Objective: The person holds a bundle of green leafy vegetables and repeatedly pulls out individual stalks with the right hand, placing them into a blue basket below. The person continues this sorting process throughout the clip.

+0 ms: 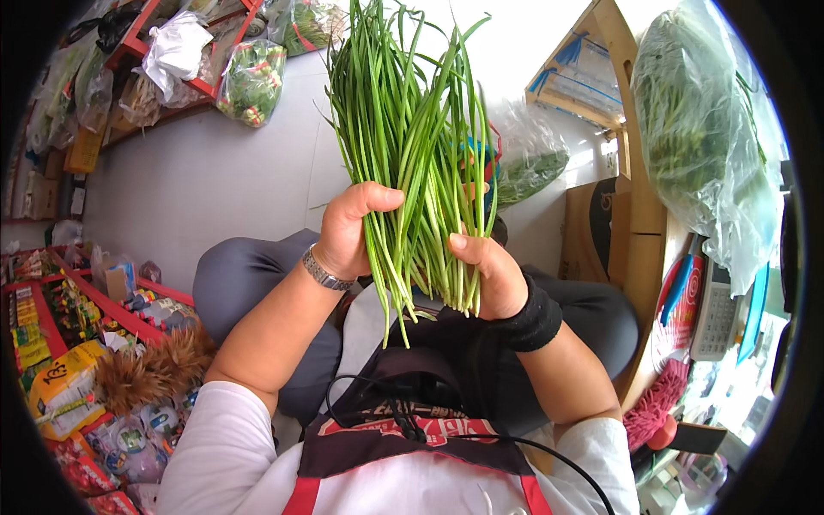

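Note:
A loose bunch of garlic chives (399, 129) rises in front of me, its pale cut ends pointing down toward my lap and its green tips away from me. My left hand (351, 222), with a metal watch at the wrist, wraps the left side of the bunch, thumb across the stems. On the right side, my right hand (492, 273) grips the lower stems with its thumb in front; a black wristband sits below it. Most of the fingers are hidden behind the chives. A few stems hang lower than the others on the left.
Bagged greens (531, 161) lie on the floor beyond my right hand. A wooden counter (647, 270) on the right bears a calculator (716, 312) and a large bag of greens (689, 122). Red shelving (138, 45) and another vegetable bag (252, 82) stand far left; packaged goods (67, 380) fill the near left.

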Motion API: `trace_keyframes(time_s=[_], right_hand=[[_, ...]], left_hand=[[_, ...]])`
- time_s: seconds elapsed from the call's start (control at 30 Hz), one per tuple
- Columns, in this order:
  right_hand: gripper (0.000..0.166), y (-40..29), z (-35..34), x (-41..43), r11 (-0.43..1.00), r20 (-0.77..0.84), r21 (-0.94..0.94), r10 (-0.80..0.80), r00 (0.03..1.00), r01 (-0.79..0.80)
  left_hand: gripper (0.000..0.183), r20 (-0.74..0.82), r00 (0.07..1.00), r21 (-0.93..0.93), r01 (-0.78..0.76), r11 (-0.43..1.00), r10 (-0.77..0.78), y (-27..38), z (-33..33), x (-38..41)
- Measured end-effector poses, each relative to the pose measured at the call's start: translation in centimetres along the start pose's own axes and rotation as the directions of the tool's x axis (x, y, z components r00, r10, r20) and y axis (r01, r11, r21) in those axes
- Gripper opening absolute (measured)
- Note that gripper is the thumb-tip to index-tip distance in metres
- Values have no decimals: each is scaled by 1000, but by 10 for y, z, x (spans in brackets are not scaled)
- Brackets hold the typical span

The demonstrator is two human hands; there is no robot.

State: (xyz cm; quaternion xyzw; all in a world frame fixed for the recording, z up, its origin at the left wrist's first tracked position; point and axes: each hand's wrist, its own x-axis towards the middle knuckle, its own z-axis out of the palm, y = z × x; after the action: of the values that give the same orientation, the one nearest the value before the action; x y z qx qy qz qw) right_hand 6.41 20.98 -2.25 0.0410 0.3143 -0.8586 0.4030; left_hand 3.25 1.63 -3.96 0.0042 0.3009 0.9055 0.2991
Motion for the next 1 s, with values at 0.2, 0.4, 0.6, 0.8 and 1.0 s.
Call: trace_keyframes(time_s=[0.2, 0.4, 0.6, 0.8, 1.0], right_hand=[[61, 0, -1, 3, 996, 14, -84, -11, 1000, 12], [63, -2, 0, 13, 971, -11, -226, -78, 997, 73], [33, -3, -2, 12, 955, -58, -295, -11, 998, -6], [23, -9, 4, 10, 999, -67, -49, 4, 998, -8], [36, -19, 7, 3, 983, 85, 152, -120, 989, 106]], left_hand=[[79, 77, 996, 20, -44, 999, 42, 6, 20, 2], [56, -34, 994, 272, -87, 958, 100, 2, 17, 2], [53, 43, 989, 655, -136, 743, 143, -5, 16, 4], [83, 90, 996, 388, -21, 921, -16, 4, 6, 3], [76, -181, 974, 240, -90, 967, 135, 9, 13, 8]])
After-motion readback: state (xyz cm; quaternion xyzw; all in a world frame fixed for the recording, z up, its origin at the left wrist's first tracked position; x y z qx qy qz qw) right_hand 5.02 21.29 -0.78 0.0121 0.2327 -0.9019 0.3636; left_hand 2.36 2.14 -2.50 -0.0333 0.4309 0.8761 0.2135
